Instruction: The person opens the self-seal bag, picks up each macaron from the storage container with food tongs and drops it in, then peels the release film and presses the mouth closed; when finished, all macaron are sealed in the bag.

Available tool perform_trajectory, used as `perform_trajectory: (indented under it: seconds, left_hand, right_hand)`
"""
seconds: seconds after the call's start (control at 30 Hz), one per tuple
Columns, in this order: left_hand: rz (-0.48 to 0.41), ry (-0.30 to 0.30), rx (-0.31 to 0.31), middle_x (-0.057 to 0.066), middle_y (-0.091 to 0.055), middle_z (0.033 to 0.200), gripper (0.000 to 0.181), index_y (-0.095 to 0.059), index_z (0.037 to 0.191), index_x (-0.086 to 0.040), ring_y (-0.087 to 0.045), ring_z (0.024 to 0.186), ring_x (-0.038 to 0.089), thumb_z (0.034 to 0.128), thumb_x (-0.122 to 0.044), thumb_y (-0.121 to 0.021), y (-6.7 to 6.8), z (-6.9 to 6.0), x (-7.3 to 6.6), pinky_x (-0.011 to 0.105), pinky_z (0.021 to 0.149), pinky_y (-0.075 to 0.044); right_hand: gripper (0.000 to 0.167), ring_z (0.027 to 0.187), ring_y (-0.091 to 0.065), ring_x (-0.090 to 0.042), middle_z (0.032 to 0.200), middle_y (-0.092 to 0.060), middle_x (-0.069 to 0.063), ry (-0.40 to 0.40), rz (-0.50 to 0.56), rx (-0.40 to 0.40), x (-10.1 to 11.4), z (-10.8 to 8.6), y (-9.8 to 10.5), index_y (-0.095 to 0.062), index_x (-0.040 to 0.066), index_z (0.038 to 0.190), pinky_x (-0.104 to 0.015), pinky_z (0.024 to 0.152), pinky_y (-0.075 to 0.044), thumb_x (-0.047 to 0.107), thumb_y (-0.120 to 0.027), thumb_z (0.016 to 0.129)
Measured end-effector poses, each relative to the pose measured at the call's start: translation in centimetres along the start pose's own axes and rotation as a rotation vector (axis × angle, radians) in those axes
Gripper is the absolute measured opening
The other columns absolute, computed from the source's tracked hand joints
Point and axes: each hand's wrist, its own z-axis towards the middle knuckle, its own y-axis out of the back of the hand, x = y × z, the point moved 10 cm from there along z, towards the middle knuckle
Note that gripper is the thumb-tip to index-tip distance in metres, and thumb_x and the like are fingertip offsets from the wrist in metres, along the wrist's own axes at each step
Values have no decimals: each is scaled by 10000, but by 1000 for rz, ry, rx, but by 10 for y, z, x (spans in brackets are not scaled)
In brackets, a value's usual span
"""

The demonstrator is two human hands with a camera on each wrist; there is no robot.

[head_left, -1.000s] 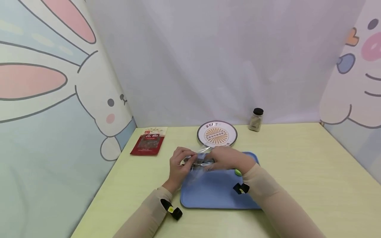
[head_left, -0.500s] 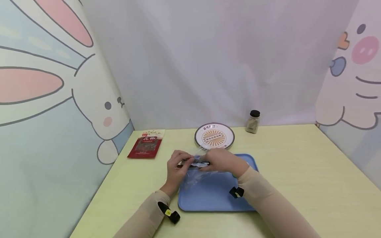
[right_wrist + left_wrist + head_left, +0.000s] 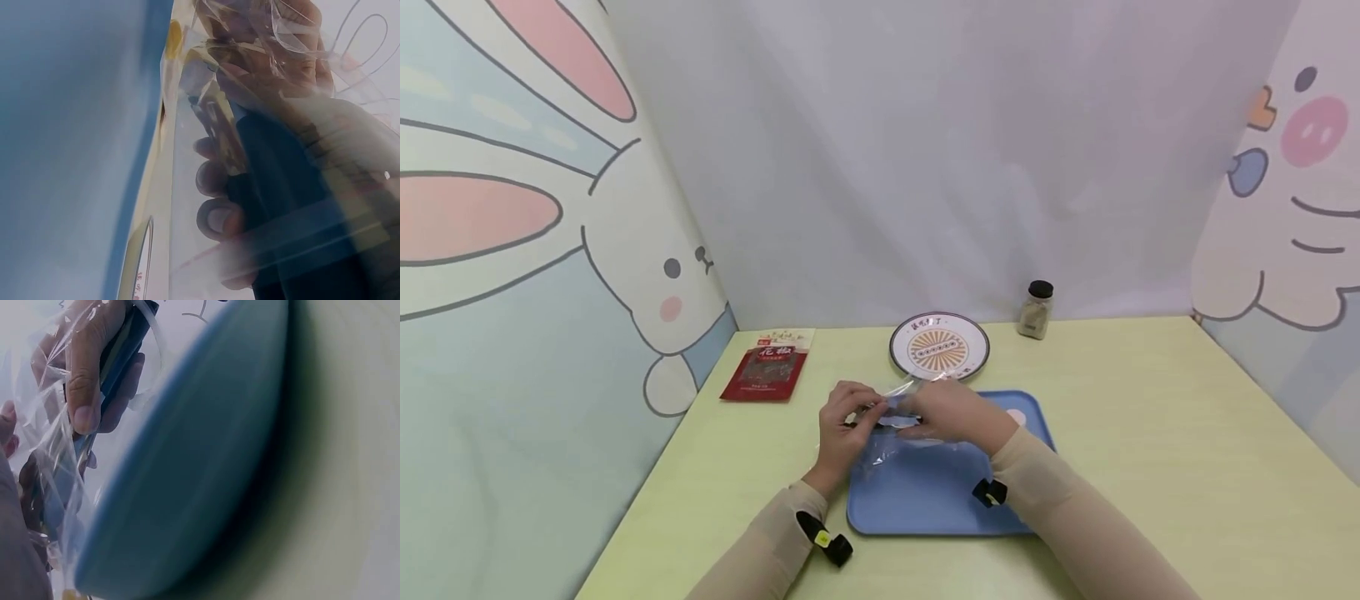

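Note:
Both hands work at a clear plastic bag (image 3: pixel 880 454) over the tray's left rear part. My left hand (image 3: pixel 841 429) pinches the crinkled plastic between thumb and fingers, and a dark end shows below them. My right hand (image 3: pixel 957 410) faces it, seen through clear film in the right wrist view. Its fingers curl round a long, dark blue-black object (image 3: pixel 269 144) with a shiny strip; its kind is unclear. The left wrist view shows the right thumb pressed along this dark object (image 3: pixel 128 353). Wrinkled film hides much of it.
The blue tray (image 3: pixel 932 500) lies under the hands. A pale round thing (image 3: pixel 1017 417) is on it by the right wrist. Behind stand a printed plate (image 3: pixel 940 346) and a black-lidded spice jar (image 3: pixel 1035 312). A red spice packet (image 3: pixel 765 372) lies at back left.
My right hand has shifted slightly left, towards the left hand. More film hangs below the hands. A green spot by the right wrist is no longer seen; the pale round thing has come into view.

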Motion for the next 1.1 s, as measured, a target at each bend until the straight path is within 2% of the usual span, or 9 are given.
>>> perform_trajectory:
  seconds: [0.13, 0.23, 0.4, 0.47, 0.6, 0.73, 0.87, 1.0, 1.1]
  left_hand:
    - [13, -22, -14, 59, -676, 874, 183, -754, 899, -74, -586, 815, 219, 770, 37, -821, 0, -2, -1, 313, 747, -426]
    - [8, -25, -25, 62, -673, 856, 202, -749, 885, -64, -587, 808, 222, 745, 64, -819, 1, -5, -2, 318, 738, -421]
    - [0, -13, -47, 82, -660, 845, 61, -738, 857, -24, -583, 802, 233, 836, -24, -796, 2, -3, -7, 312, 675, -444]
    - [3, -23, -65, 83, -663, 832, 85, -735, 841, -12, -586, 797, 239, 869, -75, -785, 4, 1, -11, 306, 700, -445]
    - [-14, -66, -81, 86, -680, 812, 79, -741, 837, -14, -588, 790, 255, 865, -71, -788, 2, 12, -17, 354, 778, -420]
    - [-24, -88, -62, 92, -692, 820, 78, -748, 860, -23, -597, 799, 267, 815, 3, -806, -1, 11, -23, 423, 799, -413]
    - [-17, -102, -63, 88, -692, 815, 71, -742, 843, -12, -599, 786, 261, 821, -19, -810, -3, 6, -28, 423, 786, -414]
    - [11, -90, -61, 79, -698, 822, 76, -749, 841, -14, -600, 790, 249, 855, -70, -798, -2, 2, -22, 399, 796, -409]
    - [44, -63, -57, 61, -703, 834, 84, -758, 849, -30, -599, 803, 233, 880, -104, -783, 1, -1, -12, 378, 808, -405]
  right_hand:
    - [265, 605, -504, 8, 747, -620, 129, 5, -13, -4, 1, -1, -3, -723, 208, 1034, -237, 590, -459, 433, -752, 897]
    - [256, 584, -488, 10, 715, -592, 139, -6, -3, -18, 1, -2, -6, -722, 199, 1004, -226, 561, -440, 424, -761, 890]
    - [228, 522, -437, 18, 617, -505, 159, -41, -3, -47, 0, -1, -13, -717, 184, 935, -218, 506, -388, 407, -750, 903]
    - [230, 511, -418, 18, 600, -476, 164, -46, -6, -39, -1, 2, -17, -718, 185, 935, -213, 497, -369, 413, -736, 914]
    - [239, 500, -411, -8, 584, -461, 152, -60, 0, -12, -4, 5, -17, -730, 184, 989, -228, 485, -356, 410, -742, 910]
    - [270, 504, -434, -28, 586, -498, 132, -82, -18, -23, -1, 0, -18, -738, 207, 1083, -258, 492, -376, 393, -769, 890]
    - [307, 511, -431, -30, 604, -512, 130, -78, -16, -17, 1, -3, -20, -737, 199, 1118, -260, 488, -373, 390, -778, 882]
    - [334, 517, -442, -8, 619, -537, 145, -71, -30, -26, 2, -2, -18, -738, 207, 1118, -250, 491, -397, 440, -766, 879]
    - [304, 522, -449, 6, 628, -544, 158, -77, -45, -44, 2, 1, -14, -739, 213, 1037, -247, 502, -414, 469, -761, 874]
